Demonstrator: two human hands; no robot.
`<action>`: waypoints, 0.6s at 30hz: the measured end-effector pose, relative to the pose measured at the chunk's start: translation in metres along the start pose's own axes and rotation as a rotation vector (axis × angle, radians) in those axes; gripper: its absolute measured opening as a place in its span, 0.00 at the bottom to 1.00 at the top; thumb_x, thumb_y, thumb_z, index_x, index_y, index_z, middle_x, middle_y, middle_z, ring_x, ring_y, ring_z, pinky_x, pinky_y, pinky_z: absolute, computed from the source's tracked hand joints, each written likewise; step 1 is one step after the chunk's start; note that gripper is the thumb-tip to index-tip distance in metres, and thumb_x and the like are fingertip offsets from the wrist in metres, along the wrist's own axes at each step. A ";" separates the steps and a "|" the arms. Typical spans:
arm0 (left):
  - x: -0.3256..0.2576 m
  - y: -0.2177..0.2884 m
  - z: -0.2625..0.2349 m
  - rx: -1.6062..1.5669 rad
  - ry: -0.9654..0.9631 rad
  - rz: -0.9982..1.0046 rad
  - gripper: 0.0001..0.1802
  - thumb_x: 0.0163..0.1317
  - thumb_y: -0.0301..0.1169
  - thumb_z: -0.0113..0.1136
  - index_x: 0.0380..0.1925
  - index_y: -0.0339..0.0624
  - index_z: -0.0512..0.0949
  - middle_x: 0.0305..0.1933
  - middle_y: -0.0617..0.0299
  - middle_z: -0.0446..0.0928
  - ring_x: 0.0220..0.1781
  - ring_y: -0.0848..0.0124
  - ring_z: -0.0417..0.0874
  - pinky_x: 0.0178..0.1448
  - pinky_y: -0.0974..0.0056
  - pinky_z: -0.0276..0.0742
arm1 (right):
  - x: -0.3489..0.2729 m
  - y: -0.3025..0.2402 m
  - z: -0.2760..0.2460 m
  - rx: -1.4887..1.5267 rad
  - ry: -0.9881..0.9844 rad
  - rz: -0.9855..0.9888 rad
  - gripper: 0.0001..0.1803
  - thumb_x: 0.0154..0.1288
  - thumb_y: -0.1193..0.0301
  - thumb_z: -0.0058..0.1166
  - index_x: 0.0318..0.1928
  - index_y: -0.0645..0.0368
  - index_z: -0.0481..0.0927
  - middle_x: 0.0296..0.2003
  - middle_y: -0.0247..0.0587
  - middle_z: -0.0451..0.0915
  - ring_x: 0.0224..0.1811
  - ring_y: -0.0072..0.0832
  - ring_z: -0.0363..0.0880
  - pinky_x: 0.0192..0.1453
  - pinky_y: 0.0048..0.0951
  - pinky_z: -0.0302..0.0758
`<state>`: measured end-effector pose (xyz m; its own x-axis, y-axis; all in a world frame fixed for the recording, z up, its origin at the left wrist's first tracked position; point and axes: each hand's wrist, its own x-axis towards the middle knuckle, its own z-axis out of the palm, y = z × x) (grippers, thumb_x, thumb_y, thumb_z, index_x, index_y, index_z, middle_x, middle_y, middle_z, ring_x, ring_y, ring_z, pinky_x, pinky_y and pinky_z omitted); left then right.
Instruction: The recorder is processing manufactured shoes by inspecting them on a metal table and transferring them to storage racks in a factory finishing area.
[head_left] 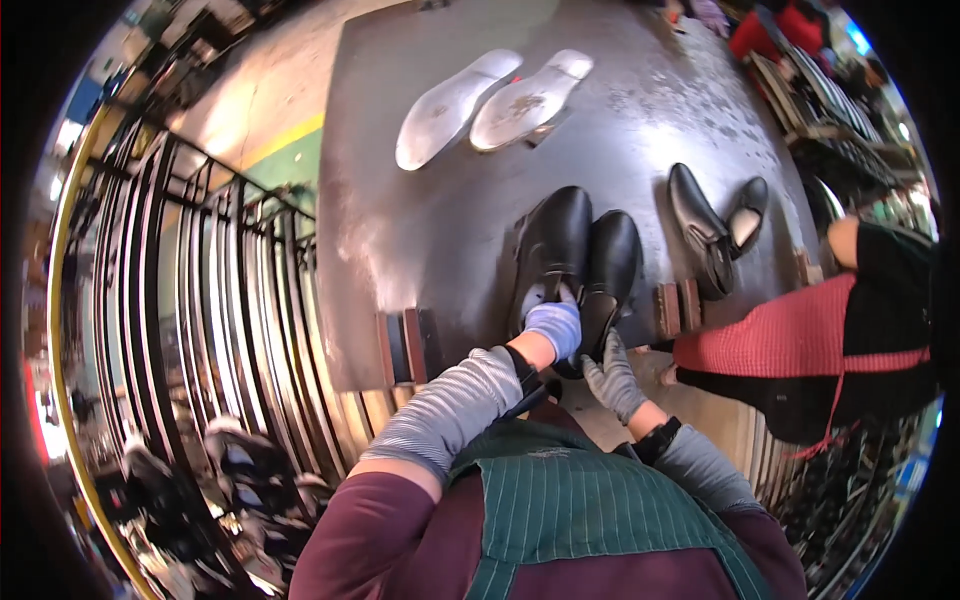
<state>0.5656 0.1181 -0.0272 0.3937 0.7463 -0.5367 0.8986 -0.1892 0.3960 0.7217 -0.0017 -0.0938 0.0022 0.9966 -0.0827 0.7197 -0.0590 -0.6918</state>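
A pair of black slip-on shoes stands at the table's near edge, toes pointing away from me. My left hand (555,325), in a lavender glove, is at the opening of the left black shoe (557,235), fingers curled over its inner edge; some fingertips are hidden inside. My right hand (615,382), in a grey glove, grips the heel of the right black shoe (614,250) from behind. Two pale, foot-shaped insoles, the left insole (450,110) and the stained right insole (525,105), lie farther back on the table.
Another pair of black shoes (700,225) sits to the right on the dark table (400,240). Brown-edged blocks (400,347) line its near edge. Metal racks (200,290) hold shoes at the left. A person in a red-and-black apron (770,335) stands close on the right.
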 end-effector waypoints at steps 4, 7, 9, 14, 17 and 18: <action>-0.060 -0.069 0.003 -0.192 0.237 0.045 0.28 0.61 0.38 0.52 0.60 0.36 0.67 0.34 0.44 0.80 0.36 0.48 0.82 0.41 0.49 0.77 | -0.003 -0.059 -0.048 0.103 -0.123 -0.210 0.33 0.66 0.62 0.53 0.64 0.70 0.60 0.59 0.62 0.67 0.62 0.49 0.67 0.67 0.42 0.62; -0.168 -0.105 0.005 -0.450 0.463 0.025 0.27 0.60 0.39 0.58 0.57 0.38 0.69 0.32 0.42 0.78 0.36 0.46 0.80 0.40 0.49 0.75 | 0.004 -0.053 -0.063 0.038 -0.148 -0.369 0.28 0.68 0.68 0.50 0.64 0.67 0.61 0.55 0.53 0.72 0.54 0.39 0.75 0.58 0.36 0.72; -0.249 -0.130 0.039 -0.638 0.558 -0.088 0.20 0.60 0.35 0.58 0.52 0.39 0.73 0.35 0.44 0.79 0.37 0.46 0.81 0.41 0.54 0.76 | 0.016 -0.049 -0.051 0.200 -0.204 -0.367 0.24 0.66 0.76 0.48 0.62 0.65 0.64 0.53 0.50 0.72 0.51 0.35 0.76 0.57 0.34 0.72; -0.395 -0.148 0.130 -1.617 0.809 -0.538 0.23 0.59 0.30 0.58 0.56 0.34 0.72 0.48 0.59 0.79 0.52 0.68 0.76 0.59 0.64 0.71 | 0.049 -0.098 -0.012 0.175 -0.418 -0.394 0.22 0.66 0.76 0.47 0.61 0.63 0.65 0.54 0.47 0.71 0.49 0.32 0.75 0.56 0.33 0.73; -0.399 -0.194 0.211 -1.916 0.996 -0.700 0.26 0.58 0.30 0.60 0.57 0.33 0.71 0.51 0.56 0.77 0.55 0.67 0.75 0.61 0.65 0.70 | 0.058 -0.125 0.016 0.158 -0.519 -0.487 0.22 0.66 0.75 0.48 0.60 0.63 0.66 0.55 0.47 0.70 0.49 0.32 0.75 0.55 0.32 0.74; -0.388 -0.224 0.234 -1.668 1.013 -0.870 0.26 0.59 0.32 0.60 0.57 0.33 0.71 0.52 0.52 0.77 0.54 0.64 0.76 0.60 0.64 0.70 | 0.059 -0.134 0.023 0.139 -0.539 -0.480 0.23 0.66 0.74 0.49 0.60 0.62 0.65 0.54 0.47 0.70 0.48 0.33 0.76 0.53 0.32 0.74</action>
<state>0.2570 -0.2784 -0.0823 -0.6451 0.4147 -0.6417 -0.4451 0.4787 0.7568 0.6096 0.0633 -0.0224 -0.6590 0.7494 -0.0641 0.4602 0.3343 -0.8225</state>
